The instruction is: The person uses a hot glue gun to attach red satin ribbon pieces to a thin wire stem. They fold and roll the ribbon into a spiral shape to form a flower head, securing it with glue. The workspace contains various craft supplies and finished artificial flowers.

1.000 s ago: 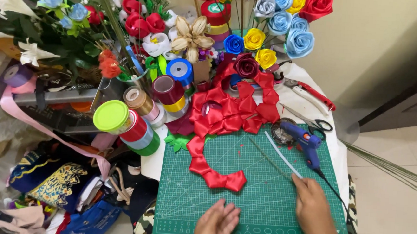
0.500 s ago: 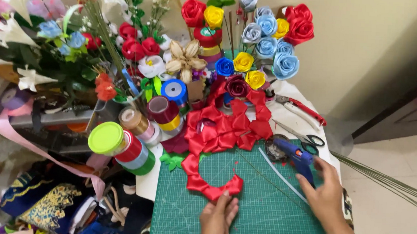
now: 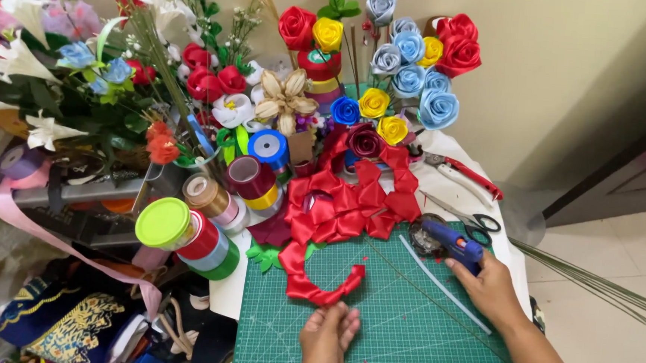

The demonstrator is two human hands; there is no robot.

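A curved chain of folded red ribbon petals (image 3: 309, 278) lies on the green cutting mat (image 3: 388, 335), leading up to a pile of red ribbon petals (image 3: 352, 198). My left hand (image 3: 328, 335) pinches the near end of the chain. My right hand (image 3: 485, 285) grips the handle of a blue glue gun (image 3: 450, 241) at the mat's far right corner. A white glue stick (image 3: 444, 282) lies on the mat beside that hand.
Stacked ribbon spools (image 3: 193, 233) stand left of the mat. Ribbon roses (image 3: 396, 81) and artificial flowers (image 3: 120, 79) fill the back. Scissors (image 3: 470, 220) and red-handled pliers (image 3: 465, 175) lie at right. Thin green wire stems (image 3: 593, 284) stick out over the floor.
My right hand has moved from the mat's near edge up to the glue gun and closed on it. My left hand stayed at the ribbon chain.
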